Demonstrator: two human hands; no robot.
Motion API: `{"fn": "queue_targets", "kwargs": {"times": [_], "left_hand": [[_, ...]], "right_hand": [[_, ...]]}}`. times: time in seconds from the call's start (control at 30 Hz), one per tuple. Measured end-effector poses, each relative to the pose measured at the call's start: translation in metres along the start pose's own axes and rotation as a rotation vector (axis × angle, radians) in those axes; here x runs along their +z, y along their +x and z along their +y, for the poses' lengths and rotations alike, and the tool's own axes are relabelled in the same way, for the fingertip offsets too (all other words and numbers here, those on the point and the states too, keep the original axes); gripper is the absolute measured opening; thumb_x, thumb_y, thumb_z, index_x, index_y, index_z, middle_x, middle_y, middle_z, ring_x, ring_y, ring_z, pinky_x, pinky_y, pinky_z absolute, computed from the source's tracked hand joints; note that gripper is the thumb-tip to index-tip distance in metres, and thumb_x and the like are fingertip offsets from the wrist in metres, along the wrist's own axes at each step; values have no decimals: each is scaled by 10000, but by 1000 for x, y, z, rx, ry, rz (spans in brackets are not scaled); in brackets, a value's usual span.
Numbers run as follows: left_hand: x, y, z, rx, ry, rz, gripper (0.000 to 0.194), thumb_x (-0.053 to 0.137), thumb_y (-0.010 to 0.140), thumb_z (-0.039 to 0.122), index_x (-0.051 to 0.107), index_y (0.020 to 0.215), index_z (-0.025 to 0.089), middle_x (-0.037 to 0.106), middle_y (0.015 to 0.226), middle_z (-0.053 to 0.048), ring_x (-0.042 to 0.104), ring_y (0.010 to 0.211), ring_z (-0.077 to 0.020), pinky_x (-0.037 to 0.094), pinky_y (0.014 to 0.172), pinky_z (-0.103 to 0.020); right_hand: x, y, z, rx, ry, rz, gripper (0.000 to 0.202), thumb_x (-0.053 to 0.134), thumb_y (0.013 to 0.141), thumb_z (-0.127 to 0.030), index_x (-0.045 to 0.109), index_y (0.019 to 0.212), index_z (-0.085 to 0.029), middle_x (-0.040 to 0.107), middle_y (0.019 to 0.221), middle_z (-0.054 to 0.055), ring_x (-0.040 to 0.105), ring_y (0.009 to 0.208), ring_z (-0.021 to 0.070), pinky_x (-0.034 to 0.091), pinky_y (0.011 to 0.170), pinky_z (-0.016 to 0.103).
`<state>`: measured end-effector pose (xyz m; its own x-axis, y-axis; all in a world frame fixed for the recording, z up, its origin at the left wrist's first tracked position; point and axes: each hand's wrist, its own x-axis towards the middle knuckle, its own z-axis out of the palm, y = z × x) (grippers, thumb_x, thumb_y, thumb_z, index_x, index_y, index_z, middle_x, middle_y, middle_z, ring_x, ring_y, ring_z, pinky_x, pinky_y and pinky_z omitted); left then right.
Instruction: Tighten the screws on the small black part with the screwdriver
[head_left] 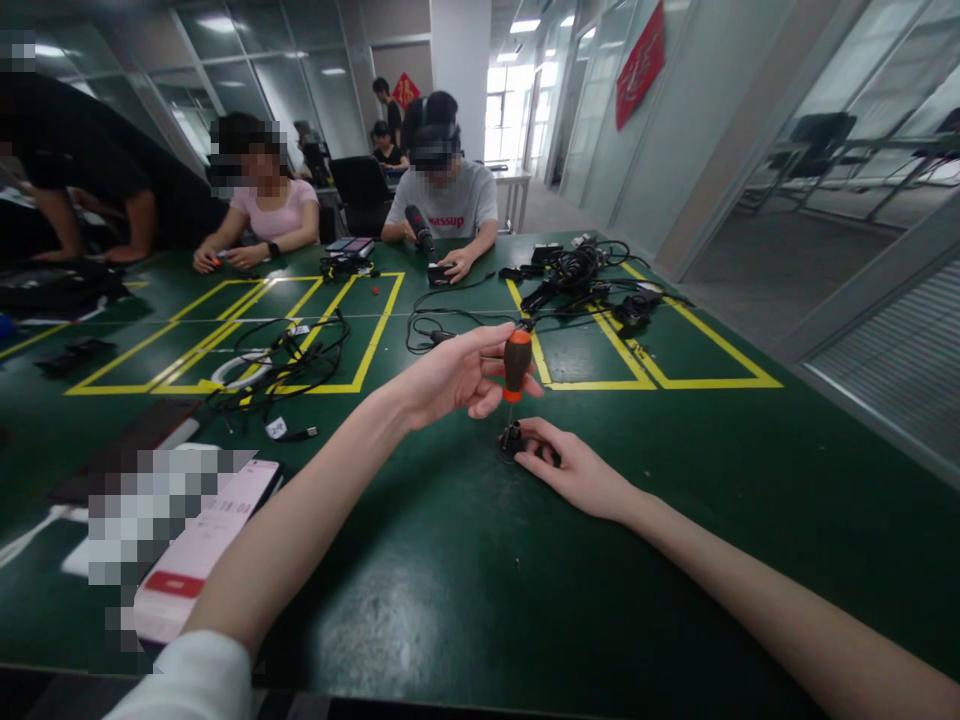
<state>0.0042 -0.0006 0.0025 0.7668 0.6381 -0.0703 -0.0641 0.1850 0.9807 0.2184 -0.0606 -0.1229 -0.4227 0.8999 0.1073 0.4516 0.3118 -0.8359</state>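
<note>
Upright screwdriver (517,366) over a small black part (513,442)

From where I stand, the screwdriver is near the middle of the green table (420,540), nearly vertical, its thin shaft running down to the small black part. Whether the tip sits in a screw, I can't make out from here.

The left hand (469,375) has its fingers loosely bent about the orange-and-dark handle, the forefinger reaching across to the top; there is little space between fingers and handle, though how firmly they press I can't tell. The right hand (566,458) is partly closed low down, thumb and fingertips pinching the black part against the tabletop, with a gap beneath the curled fingers.

I'd judge the screwdriver light and rigid, most of its weight up in that fat handle, so it could tip if held slackly. The handle looks grippy enough, and its wide middle is the place to hold, with a fingertip on top for steadiness. The slim shaft would give far less to turn by.

The black part seems light and stiff, probably plastic, and likely to skid or spin on a smooth surface. Its outer edge is the sensible hold, clear of the shaft.
</note>
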Motion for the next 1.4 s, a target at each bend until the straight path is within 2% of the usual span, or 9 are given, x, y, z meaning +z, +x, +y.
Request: {"fn": "queue_targets", "kwargs": {"times": [0.17,0.4,0.57,0.67,0.8,0.97,1.03,1.23,1.4], "left_hand": [[1,-2,0,12,15,20,533,719,846,588,671,1119,133,700,937,-60,437,518,-51,283,465,-222],[1,-4,-3,-2,25,24,504,777,794,596,659,973,140,689,947,-57,433,530,-42,274,455,-219],[0,-2,-1,10,24,-25,513,661,871,641,637,954,134,754,1002,-122,504,524,-67,346,480,-237],[0,-2,1,10,29,-12,467,675,870,603,620,917,141,750,927,-99,473,512,-61,318,474,-228],[2,-3,2,19,36,17,451,758,815,546,652,981,141,704,877,-58,412,531,-52,250,464,-214],[1,-3,-1,32,62,50,476,771,800,577,689,943,131,610,779,-17,375,526,-47,206,455,-208],[0,-2,-1,48,64,45,495,774,790,605,677,912,135,639,806,-26,397,522,-49,224,448,-209],[0,-1,1,39,25,8,529,678,842,656,643,922,134,763,923,-124,503,541,-86,385,508,-240],[0,-1,2,36,10,8,466,688,857,593,632,958,142,747,900,-91,476,518,-73,340,478,-227]], "right_hand": [[0,1,2,-6,-1,3,349,582,985,-375,607,1280,-190,648,844,11,531,647,140,448,628,273],[2,1,5,2,2,11,367,580,974,-394,598,1283,-197,659,866,22,520,640,146,442,624,287],[0,0,1,3,11,4,364,577,966,-389,592,1278,-201,657,845,17,525,645,151,441,628,289],[0,0,0,8,5,2,359,575,966,-392,595,1267,-198,654,844,16,524,642,151,439,629,290],[1,0,1,5,-7,11,355,576,966,-383,603,1270,-201,651,844,15,525,638,151,437,626,289],[0,0,3,-2,-13,17,357,583,974,-383,607,1279,-200,654,855,17,536,647,149,442,629,286],[0,0,4,-3,-15,18,353,583,977,-384,611,1276,-198,653,857,17,535,648,146,443,629,284],[0,0,4,-7,-7,13,353,582,985,-387,610,1280,-195,652,856,16,539,648,143,453,624,279],[0,0,3,-5,-8,10,345,585,981,-374,608,1275,-193,667,865,22,538,646,143,452,621,277]]}}
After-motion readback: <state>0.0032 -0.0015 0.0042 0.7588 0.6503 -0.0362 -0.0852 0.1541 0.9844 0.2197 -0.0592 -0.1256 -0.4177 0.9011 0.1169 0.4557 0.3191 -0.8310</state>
